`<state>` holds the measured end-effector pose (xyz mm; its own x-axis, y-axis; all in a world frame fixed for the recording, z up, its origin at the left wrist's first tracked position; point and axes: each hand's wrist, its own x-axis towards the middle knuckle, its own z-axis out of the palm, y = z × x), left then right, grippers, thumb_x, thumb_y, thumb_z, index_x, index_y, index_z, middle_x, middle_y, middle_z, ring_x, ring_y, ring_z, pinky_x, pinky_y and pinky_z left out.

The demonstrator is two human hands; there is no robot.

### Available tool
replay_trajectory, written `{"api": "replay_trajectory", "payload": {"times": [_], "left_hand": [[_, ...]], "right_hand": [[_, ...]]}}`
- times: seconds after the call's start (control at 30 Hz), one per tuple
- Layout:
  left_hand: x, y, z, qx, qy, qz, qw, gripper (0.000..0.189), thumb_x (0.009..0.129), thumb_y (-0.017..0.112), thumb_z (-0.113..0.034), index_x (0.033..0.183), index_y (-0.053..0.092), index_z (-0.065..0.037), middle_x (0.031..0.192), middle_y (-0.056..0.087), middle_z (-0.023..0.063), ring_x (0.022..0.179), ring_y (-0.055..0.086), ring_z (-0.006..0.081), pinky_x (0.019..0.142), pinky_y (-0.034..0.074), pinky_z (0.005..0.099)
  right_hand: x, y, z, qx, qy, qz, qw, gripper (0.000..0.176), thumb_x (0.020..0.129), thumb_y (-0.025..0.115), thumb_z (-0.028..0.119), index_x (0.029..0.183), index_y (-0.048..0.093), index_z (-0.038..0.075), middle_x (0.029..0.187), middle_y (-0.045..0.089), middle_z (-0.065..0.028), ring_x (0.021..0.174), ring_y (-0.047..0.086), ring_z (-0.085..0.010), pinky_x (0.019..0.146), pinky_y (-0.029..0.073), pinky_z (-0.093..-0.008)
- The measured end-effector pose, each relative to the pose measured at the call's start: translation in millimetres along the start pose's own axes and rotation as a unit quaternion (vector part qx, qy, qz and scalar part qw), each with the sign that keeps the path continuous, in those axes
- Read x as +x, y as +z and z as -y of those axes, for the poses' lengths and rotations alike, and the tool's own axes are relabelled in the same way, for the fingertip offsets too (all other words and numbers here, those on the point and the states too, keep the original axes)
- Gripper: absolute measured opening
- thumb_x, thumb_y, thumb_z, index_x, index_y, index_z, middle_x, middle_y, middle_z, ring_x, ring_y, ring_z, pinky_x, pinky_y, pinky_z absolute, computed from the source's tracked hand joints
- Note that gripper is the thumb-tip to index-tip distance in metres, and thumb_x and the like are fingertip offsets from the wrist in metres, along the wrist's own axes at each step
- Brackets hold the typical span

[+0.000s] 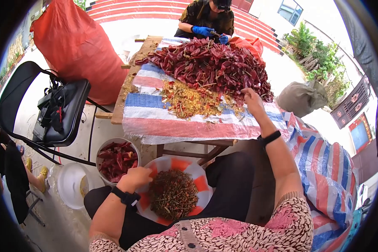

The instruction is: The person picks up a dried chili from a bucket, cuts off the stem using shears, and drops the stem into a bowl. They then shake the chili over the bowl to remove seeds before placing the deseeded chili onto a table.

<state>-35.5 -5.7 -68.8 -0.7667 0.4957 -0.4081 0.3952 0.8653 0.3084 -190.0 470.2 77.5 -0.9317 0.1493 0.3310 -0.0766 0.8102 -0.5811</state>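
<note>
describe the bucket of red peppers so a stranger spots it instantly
Start at the table heaped with dark red peppers and drop below its near left corner. The round white bucket there holds red pods, unlike the orange-and-white basin of stems beside it.

Around a brown wooden table point(124, 105)
Dark-red crinkled peppers point(210, 63) lie behind small yellow seeds point(189, 101) on a striped woven-plastic sheet point(172, 128); before it, a round white plastic bucket point(139, 150) sits left of a round orange-and-white basin point(201, 182).

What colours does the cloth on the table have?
Red, white and blue stripes; the cloth shows best in the head view.
</note>
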Motion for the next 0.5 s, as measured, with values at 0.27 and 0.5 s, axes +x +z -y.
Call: {"api": "replay_trajectory", "payload": {"times": [0.27, 0.5], "left_hand": [[12, 4, -22, 0.061, 0.103, 0.011, 0.993, 0.031, 0.082, 0.06, -0.032, 0.105, 0.066, -0.011, 0.095, 0.067, 0.013, 0.091, 0.065, 0.0328, 0.076, 0.05, 0.0455], [17, 8, -21, 0.046, 0.103, 0.011, 0.994, 0.025, 0.082, 0.06, -0.027, 0.101, 0.066, -0.011, 0.091, 0.067, 0.0137, 0.089, 0.064, 0.0326, 0.074, 0.048, 0.0445]], "right_hand": [[128, -4, -91, 0.068, 0.148, -0.077, 0.984, 0.036, 0.09, 0.047, 0.017, 0.125, 0.054, 0.01, 0.101, 0.057, -0.0045, 0.092, 0.053, -0.0165, 0.076, 0.05, -0.0347], [179, 41, -127, 0.04, 0.097, -0.043, 0.994, 0.046, 0.091, 0.047, 0.027, 0.132, 0.05, 0.007, 0.133, 0.052, -0.019, 0.125, 0.046, -0.0332, 0.105, 0.033, -0.0376]]}}
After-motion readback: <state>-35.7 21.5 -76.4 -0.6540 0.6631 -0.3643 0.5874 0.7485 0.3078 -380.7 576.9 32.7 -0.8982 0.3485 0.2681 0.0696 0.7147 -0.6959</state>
